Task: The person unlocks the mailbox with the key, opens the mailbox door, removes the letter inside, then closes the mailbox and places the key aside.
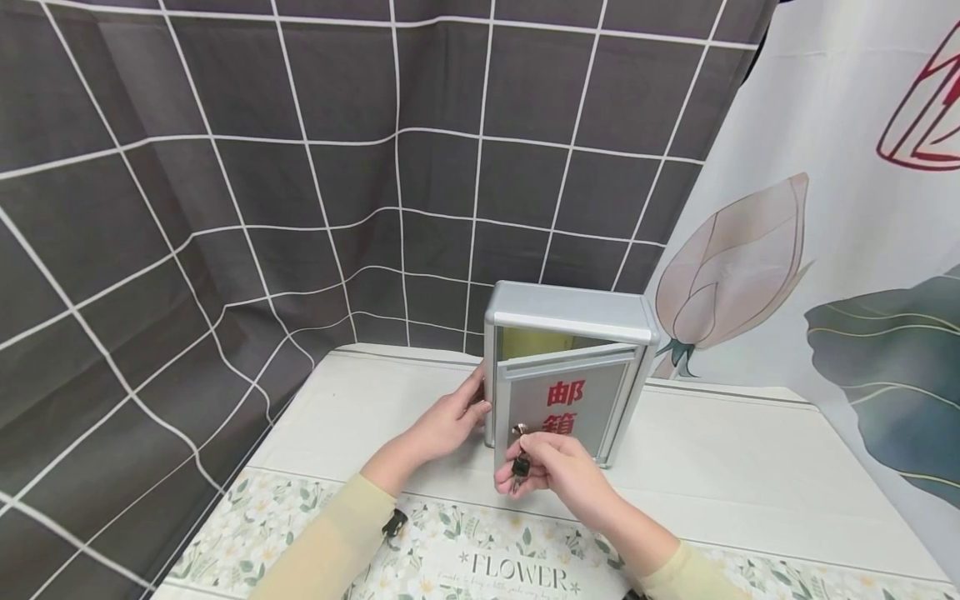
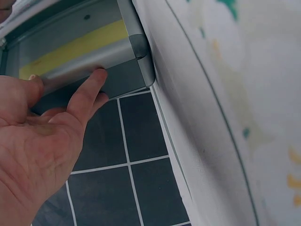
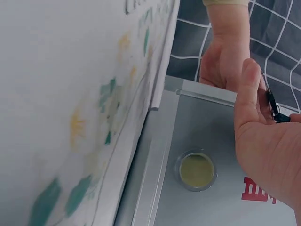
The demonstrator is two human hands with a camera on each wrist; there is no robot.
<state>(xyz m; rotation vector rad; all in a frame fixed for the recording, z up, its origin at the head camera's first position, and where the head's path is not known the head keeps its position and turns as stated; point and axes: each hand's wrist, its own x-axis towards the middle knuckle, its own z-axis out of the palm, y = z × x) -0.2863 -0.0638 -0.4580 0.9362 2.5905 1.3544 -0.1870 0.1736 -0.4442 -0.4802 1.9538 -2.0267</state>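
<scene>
A silver-grey metal mailbox (image 1: 573,300) with red characters stands upright on the table, its front door (image 1: 525,400) partly swung out at the left. My right hand (image 1: 558,471) pinches a key (image 1: 522,450) at the door's lock (image 1: 519,429); another key with a black head (image 1: 521,467) hangs by the fingers. My left hand (image 1: 448,423) rests against the mailbox's left side, fingers extended along it and thumb near the front edge, as the left wrist view shows too. Yellow (image 2: 80,47) shows inside the box. A round window (image 3: 196,170) sits low in the door.
The table wears a white cloth (image 1: 390,392) with a floral band and the word FLOWER at the front. Behind hangs a dark grid-patterned curtain (image 1: 442,175). On the right hangs a white curtain (image 1: 817,108) with a printed lotus bud.
</scene>
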